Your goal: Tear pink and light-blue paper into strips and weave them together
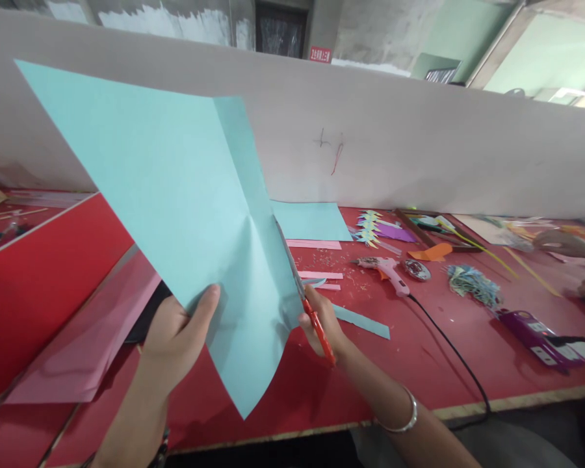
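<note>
A large light-teal sheet of paper (160, 175) is held up tilted above the table, with a crease along its right part. My left hand (173, 335) grips its lower left edge, thumb on the front and the other fingers hidden behind. Red-handled scissors (320, 330) are in my right hand (325, 318), their blades pointing up along the sheet's right edge. The fingers of that hand also seem to touch the paper's lower right edge. Beyond my right hand, a cut teal strip (363, 322) and pink paper strips (319, 275) lie on the table.
A pink glue gun (385, 270) with a black cord lies right of centre on the red table (419, 351). Farther right are a purple power strip (541, 341) and a bundle of cut paper (472, 286). Pink sheets (92, 331) lie left. Another person's hand (560, 242) is far right.
</note>
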`<state>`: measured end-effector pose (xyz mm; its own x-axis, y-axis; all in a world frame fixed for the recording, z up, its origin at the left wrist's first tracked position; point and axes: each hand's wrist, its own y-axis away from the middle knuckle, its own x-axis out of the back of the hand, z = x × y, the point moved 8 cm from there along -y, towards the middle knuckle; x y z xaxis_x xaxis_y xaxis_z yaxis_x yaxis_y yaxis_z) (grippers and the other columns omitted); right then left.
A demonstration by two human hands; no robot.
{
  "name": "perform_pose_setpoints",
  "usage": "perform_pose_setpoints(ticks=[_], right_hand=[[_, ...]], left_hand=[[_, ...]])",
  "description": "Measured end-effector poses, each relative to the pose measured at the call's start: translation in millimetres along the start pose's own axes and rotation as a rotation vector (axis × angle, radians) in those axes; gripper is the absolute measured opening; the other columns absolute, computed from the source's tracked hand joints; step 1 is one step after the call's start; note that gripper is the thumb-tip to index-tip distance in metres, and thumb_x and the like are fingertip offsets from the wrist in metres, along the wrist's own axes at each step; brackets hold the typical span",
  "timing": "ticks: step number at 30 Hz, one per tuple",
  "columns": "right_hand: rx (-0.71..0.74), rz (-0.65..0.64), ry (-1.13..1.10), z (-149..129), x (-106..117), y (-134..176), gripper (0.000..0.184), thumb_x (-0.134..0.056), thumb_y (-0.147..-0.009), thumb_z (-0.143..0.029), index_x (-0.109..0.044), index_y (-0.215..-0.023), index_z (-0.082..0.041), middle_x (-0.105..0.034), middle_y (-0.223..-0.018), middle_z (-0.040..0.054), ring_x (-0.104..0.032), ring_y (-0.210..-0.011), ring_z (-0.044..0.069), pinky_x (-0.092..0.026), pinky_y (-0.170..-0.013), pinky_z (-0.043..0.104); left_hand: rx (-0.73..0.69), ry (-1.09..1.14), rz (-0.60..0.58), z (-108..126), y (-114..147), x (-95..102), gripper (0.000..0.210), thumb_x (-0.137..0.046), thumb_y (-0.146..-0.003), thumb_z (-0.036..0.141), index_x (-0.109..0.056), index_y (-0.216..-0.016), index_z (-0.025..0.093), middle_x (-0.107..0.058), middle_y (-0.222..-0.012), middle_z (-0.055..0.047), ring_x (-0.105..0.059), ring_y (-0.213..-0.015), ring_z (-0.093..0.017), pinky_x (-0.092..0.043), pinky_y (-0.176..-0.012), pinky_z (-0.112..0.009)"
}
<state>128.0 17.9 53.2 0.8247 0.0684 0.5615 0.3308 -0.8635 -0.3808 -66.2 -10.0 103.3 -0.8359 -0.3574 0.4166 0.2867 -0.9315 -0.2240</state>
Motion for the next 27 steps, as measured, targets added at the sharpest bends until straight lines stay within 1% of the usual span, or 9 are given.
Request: perform_pose_setpoints(ticks=[3, 7, 10, 13, 17, 19, 23, 27], right_hand=[[-0.001, -0.003, -0.006, -1.2, -0.2, -0.2, 0.045, -0.024, -0.075, -0.063, -0.034, -0.070, -0.020, -0.035, -0.057, -0.0024, -0.032, -0.050, 0.010, -0.027, -0.045, 0.024], [-0.015, 0.020, -0.005, -2.7, 3.3, -1.7, 0.043, -0.023, -0.077, -0.060, -0.031, -0.065, -0.020, -0.031, -0.055, -0.0038, -0.027, -0.047, 0.009, -0.024, -0.043, 0.023], [0.032, 0.046, -0.004, -5.1, 5.8, -2.6, 0.040, -0.025, -0.078, -0.058, -0.026, -0.064, -0.021, -0.031, -0.054, -0.0043, -0.026, -0.047, 0.008, -0.024, -0.043, 0.022], [0.074, 0.036, 0.012, -6.1, 5.3, -2.6, 0.040, -0.026, -0.076, -0.060, -0.024, -0.067, -0.021, -0.032, -0.058, -0.0035, -0.028, -0.050, 0.009, -0.027, -0.045, 0.023], [0.049, -0.050, 0.046, -4.0, 0.6, -2.2, 0.045, -0.028, -0.072, -0.066, -0.025, -0.071, -0.021, -0.035, -0.066, -0.0011, -0.031, -0.054, 0.011, -0.031, -0.048, 0.025], [0.043, -0.085, 0.042, -4.3, -1.3, -1.7, 0.046, -0.029, -0.070, -0.067, -0.026, -0.073, -0.021, -0.036, -0.068, -0.0004, -0.033, -0.056, 0.012, -0.032, -0.049, 0.026], [0.063, -0.091, 0.001, -6.7, -2.5, -1.0, 0.048, -0.027, -0.070, -0.068, -0.028, -0.075, -0.021, -0.037, -0.068, -0.0002, -0.034, -0.057, 0.012, -0.033, -0.051, 0.027], [0.084, -0.097, -0.023, -7.1, -4.6, -0.4, 0.049, -0.024, -0.070, -0.070, -0.026, -0.072, -0.021, -0.035, -0.066, -0.0014, -0.032, -0.055, 0.012, -0.032, -0.049, 0.026]], left_hand=[[-0.006, 0.047, -0.015, 3.1, 0.7, -1.4, 0.026, -0.047, -0.066, 0.040, -0.051, -0.048, 0.022, -0.054, -0.046, 0.001, -0.056, -0.049, -0.016, -0.044, -0.044, -0.021], [0.095, 0.059, 0.062, 3.7, 6.3, 2.1, 0.027, -0.048, -0.065, 0.041, -0.048, -0.046, 0.022, -0.054, -0.045, 0.001, -0.055, -0.049, -0.016, -0.044, -0.044, -0.022], [0.126, 0.076, 0.079, 5.9, 9.3, 1.9, 0.026, -0.048, -0.064, 0.041, -0.049, -0.048, 0.021, -0.057, -0.048, -0.001, -0.059, -0.057, -0.019, -0.047, -0.050, -0.024], [0.131, 0.093, 0.086, 5.4, 8.4, 3.7, 0.025, -0.049, -0.063, 0.043, -0.051, -0.052, 0.021, -0.060, -0.052, -0.002, -0.060, -0.063, -0.022, -0.049, -0.056, -0.027], [0.153, 0.086, 0.063, -2.2, 3.4, 9.1, 0.025, -0.051, -0.059, 0.044, -0.051, -0.051, 0.020, -0.061, -0.054, -0.003, -0.061, -0.063, -0.022, -0.050, -0.054, -0.027], [0.150, 0.058, 0.054, -5.6, 0.8, 12.7, 0.025, -0.050, -0.058, 0.044, -0.051, -0.049, 0.021, -0.060, -0.051, -0.002, -0.061, -0.061, -0.022, -0.050, -0.051, -0.026], [0.163, -0.003, 0.089, -11.7, -1.0, 21.5, 0.026, -0.051, -0.056, 0.045, -0.048, -0.045, 0.022, -0.056, -0.042, -0.001, -0.061, -0.056, -0.023, -0.048, -0.046, -0.027], [0.179, -0.016, 0.147, -13.7, 0.5, 27.5, 0.025, -0.050, -0.056, 0.044, -0.050, -0.047, 0.021, -0.061, -0.049, -0.003, -0.062, -0.060, -0.024, -0.048, -0.047, -0.026]])
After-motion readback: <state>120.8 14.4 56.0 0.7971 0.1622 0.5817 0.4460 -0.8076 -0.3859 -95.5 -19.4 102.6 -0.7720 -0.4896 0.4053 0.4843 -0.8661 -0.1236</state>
